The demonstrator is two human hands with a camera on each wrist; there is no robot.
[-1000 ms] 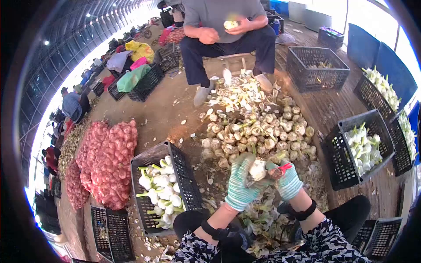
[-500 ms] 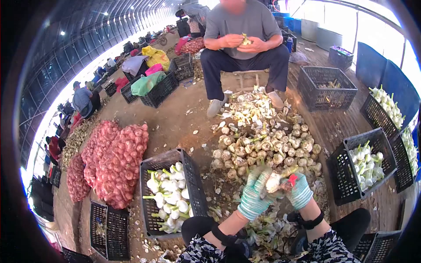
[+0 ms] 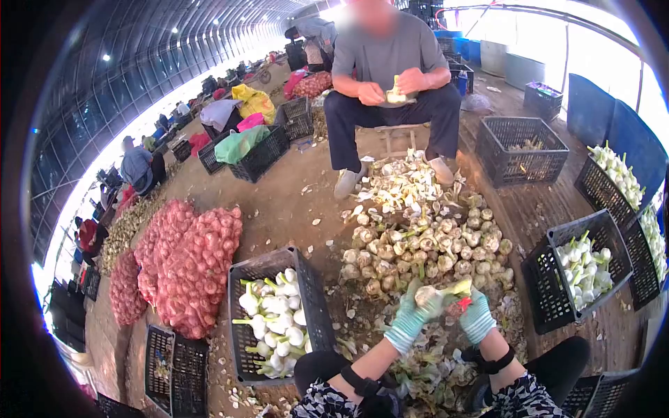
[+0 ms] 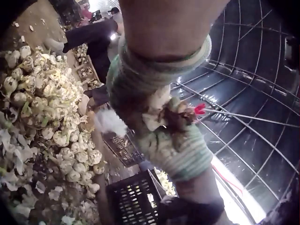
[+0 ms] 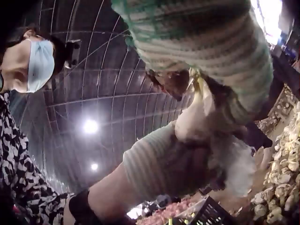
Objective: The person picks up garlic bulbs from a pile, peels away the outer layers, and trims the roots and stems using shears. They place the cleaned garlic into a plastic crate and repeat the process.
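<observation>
Both hands wear green-and-white striped knit gloves and meet over the garlic heap's near edge. My left hand holds a garlic bulb in curled fingers. Its thick green stem points right, toward my right hand. In the right wrist view the right fingers curl round the stem end, above the pale bulb. By the right thumb sits a dark brown piece with a red strip; what it is stays unclear. Filmy white skin hangs beside the hands.
Unpeeled garlic lies heaped ahead, with loose skins behind it. A seated person handles garlic opposite. Black crates of cleaned bulbs stand left and right. Red net sacks lean at far left.
The head view has tilted up and left. Between my hands, the bulb has turned and its stem shows more clearly, pointing right. The person opposite has drawn their hands apart around a garlic piece.
</observation>
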